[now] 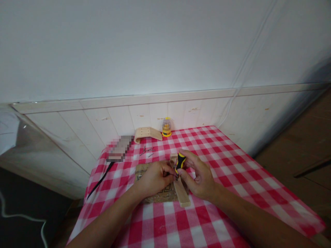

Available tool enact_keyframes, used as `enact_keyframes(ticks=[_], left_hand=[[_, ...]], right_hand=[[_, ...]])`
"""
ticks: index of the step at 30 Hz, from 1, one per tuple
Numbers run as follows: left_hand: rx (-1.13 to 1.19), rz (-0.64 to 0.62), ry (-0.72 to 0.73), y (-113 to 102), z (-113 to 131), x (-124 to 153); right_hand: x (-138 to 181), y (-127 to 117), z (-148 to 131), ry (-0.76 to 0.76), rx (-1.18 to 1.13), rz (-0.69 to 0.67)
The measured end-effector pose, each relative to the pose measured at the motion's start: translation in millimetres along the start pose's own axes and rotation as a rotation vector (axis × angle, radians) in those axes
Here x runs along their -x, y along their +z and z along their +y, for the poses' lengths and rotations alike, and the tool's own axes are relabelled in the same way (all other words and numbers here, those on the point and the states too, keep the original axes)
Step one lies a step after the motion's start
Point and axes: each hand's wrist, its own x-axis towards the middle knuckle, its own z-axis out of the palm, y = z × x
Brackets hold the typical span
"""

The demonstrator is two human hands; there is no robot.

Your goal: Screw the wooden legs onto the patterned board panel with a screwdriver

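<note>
My right hand (200,177) is closed around a stubby screwdriver (180,162) with a black and yellow handle, its tip pointing down. Below it lies a light wooden piece (182,194), long and narrow. My left hand (156,179) pinches close to the screwdriver's tip, beside the wood; whatever its fingertips hold is too small and hidden to make out. Under the wood and my left hand is a flat brown package (157,198) with dark printing and a shiny clear covering.
A bent wooden piece with holes (147,133) stands at the back beside a clear, yellow-based container (167,128). Several screws (147,150) lie loose on the red-and-white checked tablecloth (224,213). At left is a blurred-out rectangular object (121,148) with a black strap (100,179). A wall rises behind.
</note>
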Motion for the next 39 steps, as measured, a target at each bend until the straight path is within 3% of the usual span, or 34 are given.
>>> enact_keyframes(ticks=[17,23,28,39], left_hand=[[-0.031,0.048,-0.048,1,0,1],[0.085,0.125,-0.201,-2,-5,-3],[0.147,0.179,-0.176,2,-8,-6],[-0.156,0.142,-0.081,4,-4,-7]], right_hand=[[-1,-1,-3,-0.015,0.017,0.018],[-7,1,-3,0.027,-0.085,0.195],[-8,6,7,0.083,-0.087,0.244],[-6,10,16,0.117,-0.152,0.153]])
